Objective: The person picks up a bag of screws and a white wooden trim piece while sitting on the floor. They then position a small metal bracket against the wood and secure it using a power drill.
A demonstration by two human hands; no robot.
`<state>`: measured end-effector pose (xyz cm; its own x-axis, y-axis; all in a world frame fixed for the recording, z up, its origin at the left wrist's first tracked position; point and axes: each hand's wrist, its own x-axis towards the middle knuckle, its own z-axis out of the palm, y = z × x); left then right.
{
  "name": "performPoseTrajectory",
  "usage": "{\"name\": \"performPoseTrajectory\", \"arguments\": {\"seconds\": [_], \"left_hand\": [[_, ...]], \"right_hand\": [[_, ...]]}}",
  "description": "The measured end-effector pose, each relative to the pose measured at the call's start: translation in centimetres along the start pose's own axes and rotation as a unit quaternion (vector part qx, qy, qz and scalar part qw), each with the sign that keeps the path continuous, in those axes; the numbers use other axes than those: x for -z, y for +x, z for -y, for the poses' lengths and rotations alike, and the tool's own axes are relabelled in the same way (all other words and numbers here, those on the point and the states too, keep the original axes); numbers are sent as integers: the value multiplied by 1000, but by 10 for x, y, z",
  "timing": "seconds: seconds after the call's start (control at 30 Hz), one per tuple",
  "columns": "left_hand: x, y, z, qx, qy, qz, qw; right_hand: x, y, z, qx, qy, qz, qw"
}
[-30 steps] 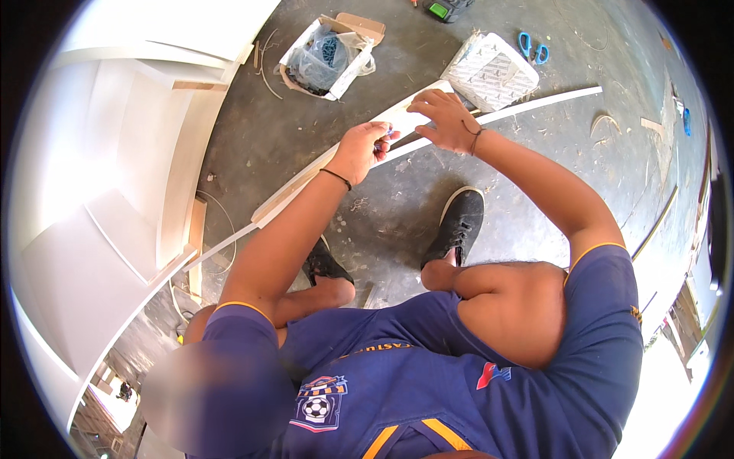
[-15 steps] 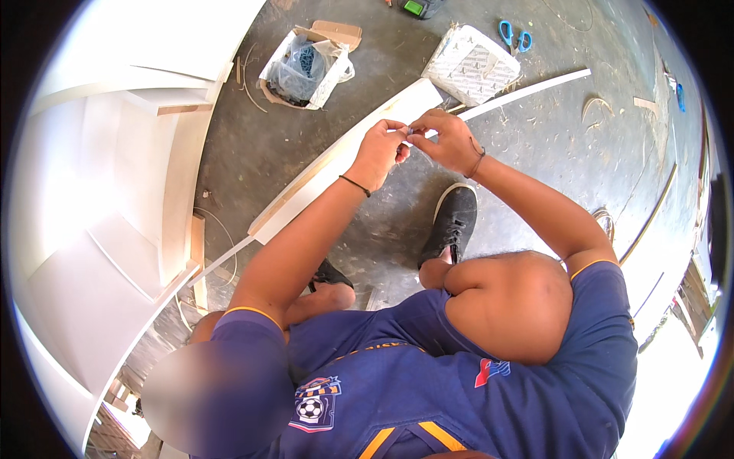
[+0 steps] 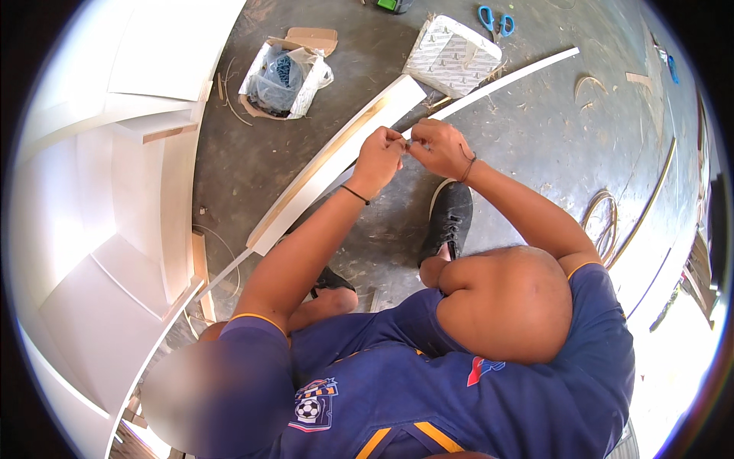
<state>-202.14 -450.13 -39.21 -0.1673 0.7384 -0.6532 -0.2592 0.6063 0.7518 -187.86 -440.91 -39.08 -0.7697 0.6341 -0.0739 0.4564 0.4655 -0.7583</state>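
Both hands meet over the far end of the white board (image 3: 336,164), fingertips pinched together on something tiny — too small to tell what it is. Left hand (image 3: 380,157) is curled, thumb and forefinger closed at the spot where it touches the right hand (image 3: 437,147), which is bent in from the other side w/ a dark band at the wrist.

Vs. 1 s ago: the hands were apart then, left pressing on the board, right resting flat further up it. By 0.5 s ago they'd come together, and they're joined the same way now, just above the board's upper end.

The board lies slanted on the floor (image 3: 535,138), its near end by the person's knee, far end toward the patterned box (image 3: 451,55). A thin white strip (image 3: 512,76) runs from beside the board's far end off to the right. Left of the board's far end — an open carton (image 3: 287,73) w/ plastic bags inside. Blue scissors (image 3: 493,19) sit past the box. A black shoe (image 3: 451,218) is planted right of the board, below the hands.
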Motion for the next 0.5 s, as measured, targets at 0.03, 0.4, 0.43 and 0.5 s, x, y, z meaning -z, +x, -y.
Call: {"name": "performPoseTrajectory", "arguments": {"seconds": [0.03, 0.4, 0.43, 0.5], "left_hand": [[3, 2, 1, -3, -18, -3, 1000], [19, 25, 4, -234, 178, -198, 935], [17, 28, 5, -264, 200, -214, 919], [14, 32, 9, -257, 208, -220, 918]], "right_hand": [[0, 3, -3, 1, -4, 0, 1000], [-6, 14, -51, -160, 75, 93, 980], [-6, 22, -47, -191, 160, 101, 963], [-8, 32, -39, -241, 279, 117, 922]]}}
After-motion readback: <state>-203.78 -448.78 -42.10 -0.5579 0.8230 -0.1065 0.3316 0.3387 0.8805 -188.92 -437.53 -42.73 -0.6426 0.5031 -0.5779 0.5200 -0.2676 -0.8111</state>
